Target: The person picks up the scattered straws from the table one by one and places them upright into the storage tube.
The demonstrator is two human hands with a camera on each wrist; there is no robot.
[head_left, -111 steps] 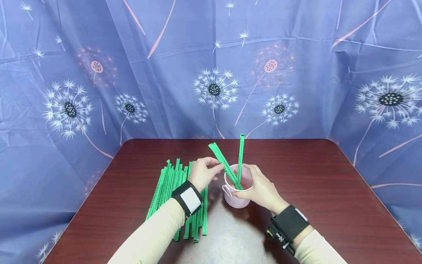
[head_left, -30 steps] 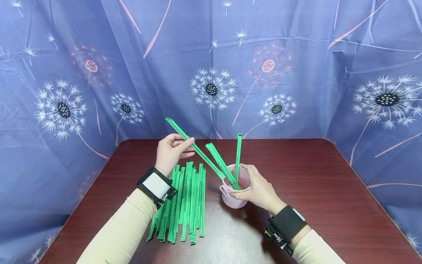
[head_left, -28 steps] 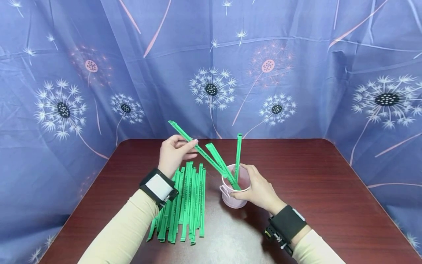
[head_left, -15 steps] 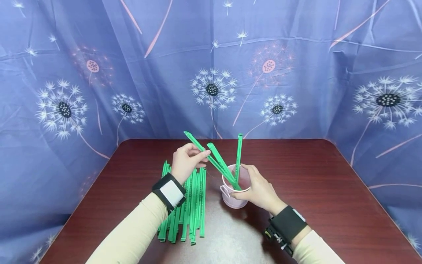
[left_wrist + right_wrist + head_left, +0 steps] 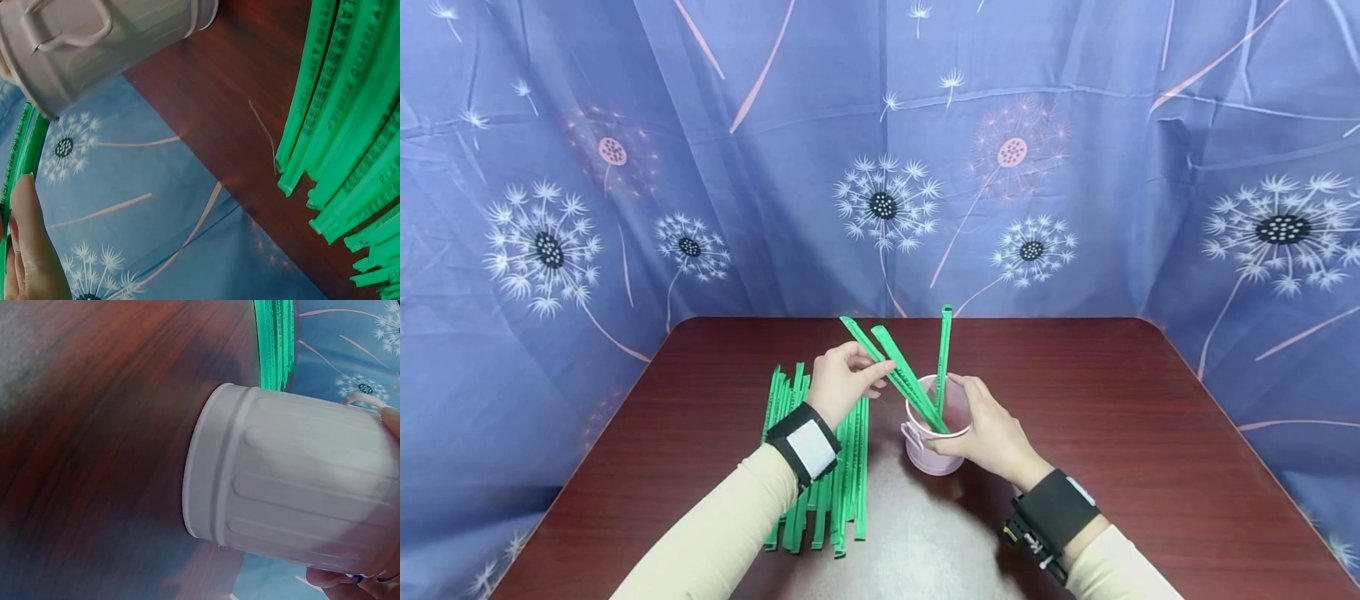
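Observation:
My left hand (image 5: 844,385) pinches a slim green wrapped straw (image 5: 858,334) between thumb and fingers. The straw leans left, and its lower end reaches into a small pale pink bucket (image 5: 934,463). Inside the bucket, other green straws (image 5: 897,350) lean left beside the held one, while a single straw (image 5: 944,350) stands nearly upright. My right hand (image 5: 1000,435) grips the bucket by its rim, thumb at the near side. In the left wrist view, the thumb (image 5: 34,240) lies against the straw just outside the bucket's mouth.
A pile of several green wrapped straws (image 5: 850,475) lies on the dark red wooden table (image 5: 1120,433), left of the bucket and partly under my left wrist. Behind the table hangs a blue dandelion-print curtain (image 5: 790,200). A small handle (image 5: 69,37) hangs on the bucket's side.
My left hand has moved right and down, carrying the straw from above the pile to the bucket, so its lower end is now inside. My right hand keeps its grip on the bucket.

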